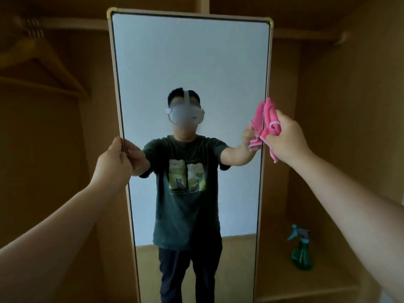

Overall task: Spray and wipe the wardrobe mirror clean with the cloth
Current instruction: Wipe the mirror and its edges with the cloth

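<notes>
A tall mirror (190,51) in a pale wooden frame stands upright inside the wardrobe, filling the middle of the view. My left hand (113,158) grips its left frame edge at mid height, thumb on the front. My right hand (286,138) holds a bunched pink cloth (270,119) against the mirror's right edge at about the same height. The glass reflects a person in a dark T-shirt and headset, with both arms stretched out. A green spray bottle (301,248) with a teal trigger stands on the wardrobe shelf at the lower right, away from both hands.
Brown wardrobe walls surround the mirror. Wooden hangers (41,55) hang from a rail at the upper left. A shelf (306,35) runs behind the mirror's top. The lower right shelf (332,274) bears the bottle.
</notes>
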Tool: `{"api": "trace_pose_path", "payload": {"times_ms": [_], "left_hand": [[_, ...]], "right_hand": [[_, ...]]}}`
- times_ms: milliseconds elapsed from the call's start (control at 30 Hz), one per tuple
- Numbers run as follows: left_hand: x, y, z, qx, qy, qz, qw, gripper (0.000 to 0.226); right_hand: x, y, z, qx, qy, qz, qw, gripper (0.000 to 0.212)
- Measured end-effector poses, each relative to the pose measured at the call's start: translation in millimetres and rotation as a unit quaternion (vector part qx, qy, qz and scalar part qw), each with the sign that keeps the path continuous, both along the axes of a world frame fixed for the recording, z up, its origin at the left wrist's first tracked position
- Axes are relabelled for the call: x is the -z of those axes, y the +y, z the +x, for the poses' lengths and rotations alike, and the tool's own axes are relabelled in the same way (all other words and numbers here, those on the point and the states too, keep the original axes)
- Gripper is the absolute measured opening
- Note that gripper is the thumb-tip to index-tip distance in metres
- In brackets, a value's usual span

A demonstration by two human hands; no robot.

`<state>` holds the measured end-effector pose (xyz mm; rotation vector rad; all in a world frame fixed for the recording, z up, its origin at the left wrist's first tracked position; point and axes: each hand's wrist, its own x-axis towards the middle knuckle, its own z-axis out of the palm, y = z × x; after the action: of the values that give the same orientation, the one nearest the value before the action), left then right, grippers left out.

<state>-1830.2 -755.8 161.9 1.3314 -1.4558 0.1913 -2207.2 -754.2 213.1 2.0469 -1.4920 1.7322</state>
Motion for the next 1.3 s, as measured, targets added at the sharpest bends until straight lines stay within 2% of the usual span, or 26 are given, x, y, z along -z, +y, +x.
{"api": "trace_pose_path", "payload": {"times_ms": [200,333,700,900,1100,1300], "left_hand": [[17.3,4.3,4.2,0.025,-0.005,0.023,0.999,0.021],[22.5,4.7,6.0,0.034,-0.005,0.028,0.999,0.024],[30.6,5.8,3.3,0.044,0.008,0.009,0.999,0.031],[44.0,5.4,5.8,0.075,0.027,0.037,0.996,0.030],[59.6,5.5,7.7,0.060,0.027,0.068,0.996,0.026],[75.8,-0.2,10.6,0.052,0.032,0.103,0.993,0.034]], "right_hand": [[16.7,2.1,-0.9,-0.002,0.003,0.017,1.000,0.050],[26.8,4.0,-3.2,-0.015,0.003,0.042,0.999,0.057],[48.9,7.3,-5.1,-0.036,-0.001,0.070,0.997,0.063],[63.0,5.6,-5.3,-0.034,-0.010,0.076,0.996,0.066],[80.5,4.8,-6.4,-0.038,-0.029,0.097,0.994,0.072],[96.4,5.5,-4.7,-0.044,-0.043,0.105,0.993,0.069]]}}
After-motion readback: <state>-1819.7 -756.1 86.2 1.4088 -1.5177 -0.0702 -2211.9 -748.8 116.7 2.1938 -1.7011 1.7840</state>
